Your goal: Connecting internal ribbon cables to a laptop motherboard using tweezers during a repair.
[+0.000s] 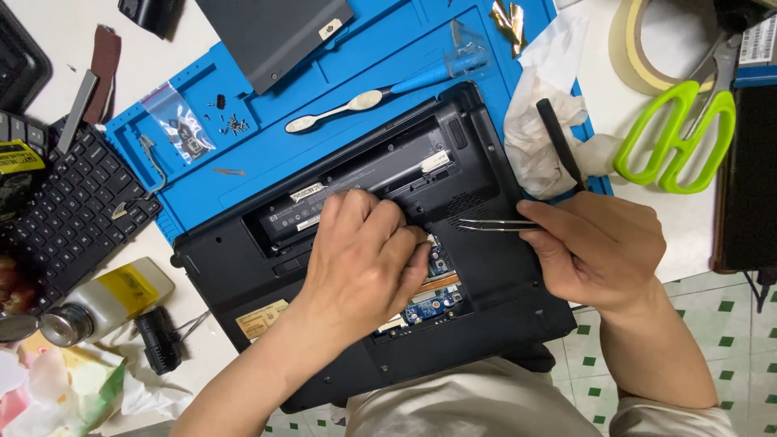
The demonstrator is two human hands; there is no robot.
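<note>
An upside-down black laptop point(486, 267) lies across the person's lap and the table edge, its open bay showing a blue circuit board point(429, 306). The left hand point(364, 259) rests on that bay, fingers curled down onto the parts; whether they pinch anything cannot be told. The right hand point(599, 251), just beside it, is clamped on metal tweezers point(494, 225) that point left over the laptop. Farther off, a blue work mat point(324, 89) holds a blue-handled spudger point(380, 95) and loose screws point(231, 123). Green scissors point(680, 137) lie to the right.
</note>
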